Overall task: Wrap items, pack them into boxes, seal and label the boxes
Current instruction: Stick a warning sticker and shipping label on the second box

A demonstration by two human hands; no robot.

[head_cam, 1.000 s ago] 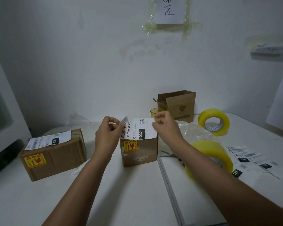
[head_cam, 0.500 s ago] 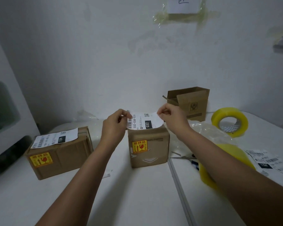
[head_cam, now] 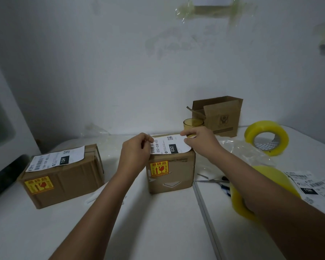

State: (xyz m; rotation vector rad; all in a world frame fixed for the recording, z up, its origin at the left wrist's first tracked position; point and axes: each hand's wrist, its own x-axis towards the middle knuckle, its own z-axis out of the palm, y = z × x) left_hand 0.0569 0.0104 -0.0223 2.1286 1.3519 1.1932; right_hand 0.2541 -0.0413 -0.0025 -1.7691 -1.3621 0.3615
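Two brown cardboard boxes are taped; the left box (head_cam: 62, 175) is labelled. My left hand (head_cam: 134, 154) and right hand (head_cam: 199, 140) pinch the white shipping label (head_cam: 170, 146) over the small middle box (head_cam: 170, 169), seemingly half-stuck; pressing remains.

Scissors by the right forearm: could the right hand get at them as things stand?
Probably yes. The scissors lie uncovered on the table, just below the right hand, but that hand pinches the shipping label and must release first.
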